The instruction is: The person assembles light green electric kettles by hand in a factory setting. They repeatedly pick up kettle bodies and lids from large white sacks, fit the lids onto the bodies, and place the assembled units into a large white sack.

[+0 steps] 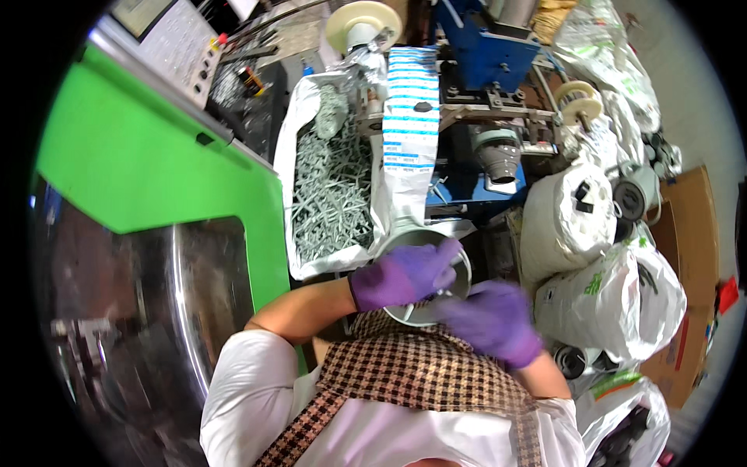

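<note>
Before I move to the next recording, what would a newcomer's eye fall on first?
Probably the purple-gloved left hand and right hand, at a grey tub near the middle. Next, likely the green panel at left and the white box of grey pieces, up and left of the tub.

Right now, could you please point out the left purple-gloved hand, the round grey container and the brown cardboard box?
Left purple-gloved hand (403, 275), head view: glove's back.
Round grey container (422, 231), head view: upper rim.
Brown cardboard box (695, 261), head view: side panel.
</note>
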Demonstrator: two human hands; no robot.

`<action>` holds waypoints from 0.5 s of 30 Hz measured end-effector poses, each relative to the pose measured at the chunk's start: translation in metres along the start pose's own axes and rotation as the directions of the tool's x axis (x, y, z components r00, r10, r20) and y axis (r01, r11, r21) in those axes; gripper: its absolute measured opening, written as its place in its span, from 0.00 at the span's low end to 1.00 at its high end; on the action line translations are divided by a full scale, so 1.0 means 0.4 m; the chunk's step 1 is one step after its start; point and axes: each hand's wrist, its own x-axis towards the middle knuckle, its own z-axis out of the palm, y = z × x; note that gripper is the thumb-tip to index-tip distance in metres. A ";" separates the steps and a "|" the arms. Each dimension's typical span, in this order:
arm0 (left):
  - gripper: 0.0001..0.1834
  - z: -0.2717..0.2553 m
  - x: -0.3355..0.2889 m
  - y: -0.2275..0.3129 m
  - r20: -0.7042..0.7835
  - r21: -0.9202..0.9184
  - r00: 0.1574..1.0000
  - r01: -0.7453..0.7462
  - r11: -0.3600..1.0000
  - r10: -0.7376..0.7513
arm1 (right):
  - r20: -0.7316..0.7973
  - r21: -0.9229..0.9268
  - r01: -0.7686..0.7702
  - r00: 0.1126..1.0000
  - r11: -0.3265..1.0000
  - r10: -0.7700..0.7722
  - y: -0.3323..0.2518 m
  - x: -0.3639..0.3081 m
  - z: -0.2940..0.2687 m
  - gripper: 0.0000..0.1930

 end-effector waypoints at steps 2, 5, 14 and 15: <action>0.21 0.002 0.017 0.064 -0.173 -0.507 0.984 -0.053 0.861 -0.041 | -0.260 -0.399 0.402 0.812 0.824 -0.522 0.047 0.031 -0.185 0.24; 0.21 -0.136 0.135 0.164 0.244 -0.260 0.965 -0.030 0.965 0.096 | -0.005 -0.276 0.436 0.891 0.857 -0.455 0.138 0.137 -0.233 0.20; 0.28 -0.291 -0.413 0.058 -0.737 -0.363 0.342 0.527 0.768 -0.583 | -0.485 -0.373 -0.025 0.858 0.927 -0.172 0.592 -0.114 -0.314 0.10; 0.30 -0.252 -0.455 -0.021 -0.833 -0.314 0.146 0.669 0.673 -0.534 | -0.453 -0.504 0.003 0.850 0.863 -0.268 0.604 -0.097 -0.285 0.09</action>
